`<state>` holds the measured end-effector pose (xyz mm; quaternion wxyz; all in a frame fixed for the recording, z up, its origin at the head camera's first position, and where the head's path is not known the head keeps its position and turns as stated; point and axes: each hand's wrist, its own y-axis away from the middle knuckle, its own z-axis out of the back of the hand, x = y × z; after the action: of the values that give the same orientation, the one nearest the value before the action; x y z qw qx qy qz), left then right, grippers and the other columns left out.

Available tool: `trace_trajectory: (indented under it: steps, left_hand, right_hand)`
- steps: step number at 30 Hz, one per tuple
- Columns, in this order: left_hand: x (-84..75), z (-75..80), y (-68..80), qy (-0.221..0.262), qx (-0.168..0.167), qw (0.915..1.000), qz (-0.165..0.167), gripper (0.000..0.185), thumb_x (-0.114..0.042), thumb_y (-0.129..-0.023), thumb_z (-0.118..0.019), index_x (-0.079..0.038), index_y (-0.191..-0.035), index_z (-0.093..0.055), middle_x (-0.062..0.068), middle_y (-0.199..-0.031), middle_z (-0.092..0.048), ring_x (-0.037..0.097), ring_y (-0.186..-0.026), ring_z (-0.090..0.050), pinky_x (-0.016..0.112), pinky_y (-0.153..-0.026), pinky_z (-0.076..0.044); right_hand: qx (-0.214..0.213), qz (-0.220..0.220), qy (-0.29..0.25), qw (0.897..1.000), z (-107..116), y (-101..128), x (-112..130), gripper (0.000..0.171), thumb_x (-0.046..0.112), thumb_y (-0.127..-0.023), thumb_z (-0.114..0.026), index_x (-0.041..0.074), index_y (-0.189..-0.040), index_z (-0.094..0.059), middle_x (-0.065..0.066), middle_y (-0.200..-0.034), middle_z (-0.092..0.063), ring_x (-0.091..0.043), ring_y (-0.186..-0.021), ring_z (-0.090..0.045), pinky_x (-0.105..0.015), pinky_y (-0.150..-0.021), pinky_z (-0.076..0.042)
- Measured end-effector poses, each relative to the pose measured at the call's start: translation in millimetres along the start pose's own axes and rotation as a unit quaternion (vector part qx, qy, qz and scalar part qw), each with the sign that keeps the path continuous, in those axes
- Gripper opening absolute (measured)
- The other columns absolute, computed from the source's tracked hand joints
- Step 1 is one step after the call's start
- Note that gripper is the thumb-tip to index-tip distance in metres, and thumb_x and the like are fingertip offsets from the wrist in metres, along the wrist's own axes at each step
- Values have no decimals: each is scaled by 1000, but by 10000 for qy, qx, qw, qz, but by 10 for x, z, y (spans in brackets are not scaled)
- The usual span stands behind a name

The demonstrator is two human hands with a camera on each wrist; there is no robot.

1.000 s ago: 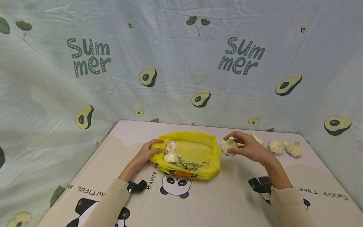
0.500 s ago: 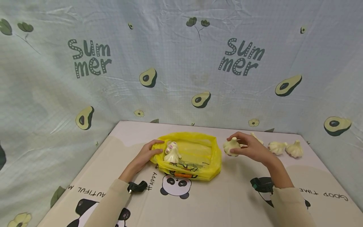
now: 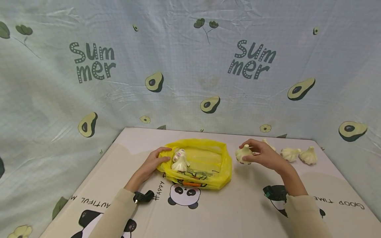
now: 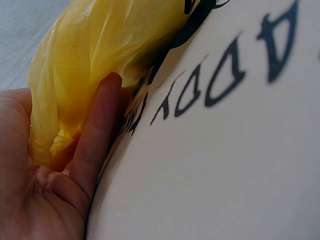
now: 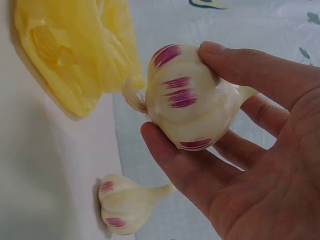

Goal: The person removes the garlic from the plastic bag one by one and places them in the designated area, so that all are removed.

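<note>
A yellow plastic bag (image 3: 221, 178) lies with its mouth spread wide. My left hand (image 3: 151, 163) grips its left rim, thumb inside and fingers outside; the left wrist view shows the film of the bag (image 4: 75, 65) bunched between them. Two garlic bulbs (image 3: 180, 165) rest in the left part of the bag. To the right of the bag, my right hand (image 3: 266, 155) holds another garlic bulb (image 3: 243, 154) between thumb and fingertips. Up close, this bulb (image 5: 187, 100) is cream with purple streaks and has a tuft of roots pointing at the bag.
Several more garlic bulbs (image 3: 290, 154) lie on the table behind and right of my right hand, one partly hidden by it. The table cover (image 3: 208, 215) carries panda prints and lettering. A pale curtain (image 3: 178, 66) with avocado prints hangs along the far edge.
My right hand has drawn slightly to the right with the garlic bulb, widening the gap to the bag. My left hand keeps its grip on the rim in the same place.
</note>
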<state>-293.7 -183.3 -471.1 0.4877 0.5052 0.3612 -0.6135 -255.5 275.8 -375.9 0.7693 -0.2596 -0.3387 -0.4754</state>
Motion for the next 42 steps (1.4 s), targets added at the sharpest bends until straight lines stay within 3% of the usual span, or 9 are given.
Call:
trace_trajectory:
  steps: [12, 29, 42]
  left_hand:
    - [3, 4, 8, 4, 39, 9999, -94, 50, -19, -101, -63, -7, -148, -51, 17, -166, -32, 34, -142, -45, 24, -101, -49]
    - [2, 1, 9, -53, 23, 10000, -77, 50, -20, -101, -63, -8, -147, -51, 16, -166, -33, 32, -140, -46, 20, -99, -48]
    - [3, -1, 5, -117, -39, 9999, 21, 47, -21, -101, -62, -12, -147, -53, 13, -166, -35, 31, -140, -47, 28, -106, -48]
  right_hand:
    - [-16, -49, 103, 9999, 14, 7, -104, 37, 24, -92, -78, 11, -124, -65, -15, -132, -63, -34, -118, -62, -28, -91, -53]
    - [-89, -154, 81, 9998, 54, 43, -247, 38, 25, -93, -78, 10, -125, -64, -14, -133, -62, -36, -122, -61, -23, -91, -52]
    - [-40, -429, -55, 9991, 86, 86, -332, 38, 25, -93, -76, 8, -124, -63, -16, -131, -61, -31, -115, -64, -32, -86, -53]
